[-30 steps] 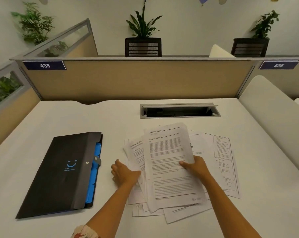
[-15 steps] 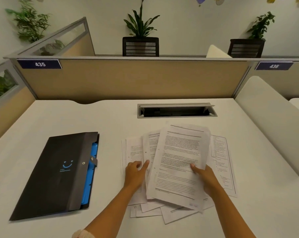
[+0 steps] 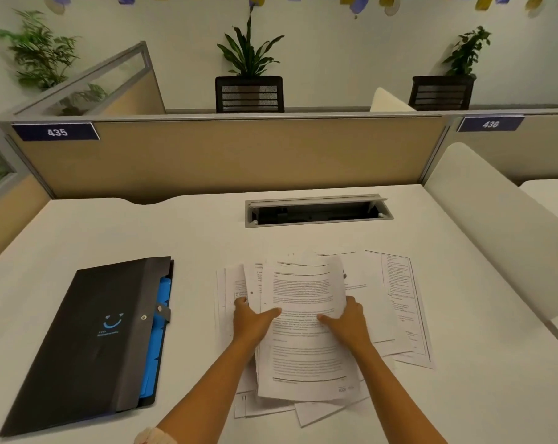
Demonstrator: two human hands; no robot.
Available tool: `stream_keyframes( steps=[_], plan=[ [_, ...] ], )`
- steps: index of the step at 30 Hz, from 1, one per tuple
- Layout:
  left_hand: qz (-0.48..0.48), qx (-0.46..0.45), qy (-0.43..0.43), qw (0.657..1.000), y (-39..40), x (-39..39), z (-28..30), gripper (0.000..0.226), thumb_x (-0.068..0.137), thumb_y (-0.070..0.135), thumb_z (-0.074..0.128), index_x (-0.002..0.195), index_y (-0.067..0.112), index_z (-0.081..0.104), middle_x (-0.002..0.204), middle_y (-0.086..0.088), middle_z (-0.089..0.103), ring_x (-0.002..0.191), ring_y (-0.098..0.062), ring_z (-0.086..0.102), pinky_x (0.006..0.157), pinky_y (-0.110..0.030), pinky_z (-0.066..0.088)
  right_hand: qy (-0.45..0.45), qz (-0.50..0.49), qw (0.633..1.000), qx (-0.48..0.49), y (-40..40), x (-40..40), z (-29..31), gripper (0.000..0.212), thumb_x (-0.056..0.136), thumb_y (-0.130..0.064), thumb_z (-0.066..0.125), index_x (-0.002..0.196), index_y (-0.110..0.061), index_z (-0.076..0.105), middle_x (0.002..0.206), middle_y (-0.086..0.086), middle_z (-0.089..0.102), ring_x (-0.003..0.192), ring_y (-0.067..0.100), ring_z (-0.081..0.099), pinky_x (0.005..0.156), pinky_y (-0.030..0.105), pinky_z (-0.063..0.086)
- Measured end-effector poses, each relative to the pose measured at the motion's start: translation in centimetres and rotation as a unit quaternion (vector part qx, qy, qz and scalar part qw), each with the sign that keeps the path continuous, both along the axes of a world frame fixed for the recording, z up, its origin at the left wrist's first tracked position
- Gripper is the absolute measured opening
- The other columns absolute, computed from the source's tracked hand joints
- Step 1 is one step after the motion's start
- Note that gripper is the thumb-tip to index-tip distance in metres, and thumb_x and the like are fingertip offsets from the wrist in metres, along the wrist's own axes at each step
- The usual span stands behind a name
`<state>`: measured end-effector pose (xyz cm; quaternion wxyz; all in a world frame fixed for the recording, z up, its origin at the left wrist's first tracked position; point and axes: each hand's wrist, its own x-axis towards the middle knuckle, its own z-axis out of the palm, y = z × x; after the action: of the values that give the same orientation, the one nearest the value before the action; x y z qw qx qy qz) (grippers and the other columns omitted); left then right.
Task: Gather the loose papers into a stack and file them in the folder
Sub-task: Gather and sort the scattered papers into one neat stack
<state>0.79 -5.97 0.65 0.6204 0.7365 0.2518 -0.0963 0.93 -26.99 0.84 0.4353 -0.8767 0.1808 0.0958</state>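
Mostly hidden: lower sheets of papers (image 3: 306, 328) under top page; print too small to read. Folder (image 3: 88, 341) closed, left of pile, apart, on desk (image 3: 463, 395). Left hand (image 3: 250, 322) and right hand (image 3: 346, 325) both pinch top sheets by side edges. Half second ago left hand lay flat on pile; top page sat tilted, now squarer.

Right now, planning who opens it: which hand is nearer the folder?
Left. The left hand grips the papers beside the folder; the right hand is farther off.
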Motion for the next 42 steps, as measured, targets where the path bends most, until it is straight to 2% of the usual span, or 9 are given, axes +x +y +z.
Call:
stream_keyframes(
  steps=[4,8,14,18,25,29,34,38,42],
  plan=[
    [0.028,-0.110,0.053,0.992,0.4,0.6,0.1,0.065,0.075,0.017,0.086,0.130,0.005,0.054,0.119,-0.008,0.069,0.101,-0.029,0.069,0.088,-0.045,0.058,-0.016,0.019,0.999,0.024,1.0,-0.3,-0.7,0.073,0.076,-0.025,0.084,0.133,-0.006,0.043,0.133,0.010,0.053,0.122,0.028,0.054,0.100,0.040,0.050],
    [-0.014,-0.122,0.082,0.989,1.0,0.7,-0.2,0.046,0.075,0.010,0.085,0.117,0.003,0.067,0.108,-0.012,0.075,0.091,-0.029,0.074,0.084,-0.045,0.061,-0.011,0.026,0.998,0.056,0.3,-0.3,-1.0,0.070,0.078,-0.030,0.082,0.134,-0.010,0.045,0.123,0.002,0.054,0.122,0.027,0.055,0.096,0.035,0.049],
    [-0.021,-0.111,0.062,0.992,3.5,1.1,0.0,0.038,0.075,0.005,0.084,0.110,0.001,0.071,0.103,-0.013,0.077,0.092,-0.031,0.074,0.086,-0.046,0.060,0.018,-0.099,0.976,-0.195,-4.4,0.5,-1.2,0.103,0.074,-0.056,0.078,0.149,-0.005,0.028,0.153,0.017,0.030,0.142,0.036,0.027,0.114,0.050,0.029],
    [-0.023,-0.103,0.079,0.991,6.5,1.3,0.1,0.036,0.075,0.006,0.084,0.108,-0.001,0.071,0.101,-0.016,0.077,0.091,-0.034,0.074,0.086,-0.048,0.059,0.066,-0.107,0.962,-0.241,-6.6,0.5,-1.3,0.112,0.064,-0.069,0.077,0.144,-0.005,0.032,0.146,0.017,0.035,0.134,0.035,0.037,0.107,0.051,0.036],
    [0.013,-0.121,0.105,0.987,9.1,0.1,-0.3,0.035,0.074,0.005,0.084,0.105,0.000,0.069,0.096,-0.017,0.077,0.088,-0.036,0.074,0.072,-0.043,0.061,0.052,-0.095,0.985,-0.132,-7.7,1.2,-0.1,0.078,0.064,-0.044,0.089,0.122,-0.009,0.050,0.116,0.011,0.066,0.107,0.034,0.064,0.085,0.044,0.052],
    [0.029,-0.131,0.112,0.985,9.2,-0.8,-0.3,0.035,0.075,0.002,0.083,0.107,-0.002,0.070,0.094,-0.017,0.077,0.085,-0.035,0.075,0.067,-0.041,0.061,-0.025,-0.101,0.989,-0.107,-8.4,1.1,0.0,0.039,0.093,-0.030,0.064,0.124,-0.006,0.062,0.118,0.016,0.068,0.104,0.036,0.064,0.086,0.045,0.052],
    [0.052,-0.133,0.115,0.983,9.0,-1.3,-0.2,0.038,0.078,0.000,0.080,0.113,-0.004,0.067,0.104,-0.021,0.074,0.093,-0.039,0.072,0.082,-0.050,0.059,-0.107,-0.215,0.971,-0.017,-10.3,0.4,-0.5,0.036,0.098,-0.026,0.058,0.123,-0.001,0.063,0.120,0.023,0.067,0.107,0.040,0.061,0.089,0.043,0.048],
    [0.059,-0.127,0.120,0.983,8.9,-1.3,0.1,0.036,0.083,0.002,0.076,0.116,-0.004,0.066,0.106,-0.021,0.073,0.092,-0.038,0.071,0.073,-0.043,0.060,-0.107,-0.316,0.940,0.069,-10.9,0.0,-0.6,0.046,0.097,-0.031,0.061,0.132,-0.001,0.057,0.134,0.022,0.059,0.123,0.041,0.054,0.108,0.049,0.042],
    [0.051,-0.125,0.122,0.983,8.8,-1.1,0.3,0.035,0.086,0.004,0.074,0.119,-0.003,0.065,0.107,-0.022,0.073,0.094,-0.039,0.071,0.080,-0.048,0.059,-0.139,-0.261,0.951,0.094,-8.9,-1.1,-1.0,0.034,0.098,-0.034,0.058,0.111,-0.004,0.065,0.112,0.019,0.069,0.101,0.035,0.063,0.082,0.038,0.048]
  ],
)
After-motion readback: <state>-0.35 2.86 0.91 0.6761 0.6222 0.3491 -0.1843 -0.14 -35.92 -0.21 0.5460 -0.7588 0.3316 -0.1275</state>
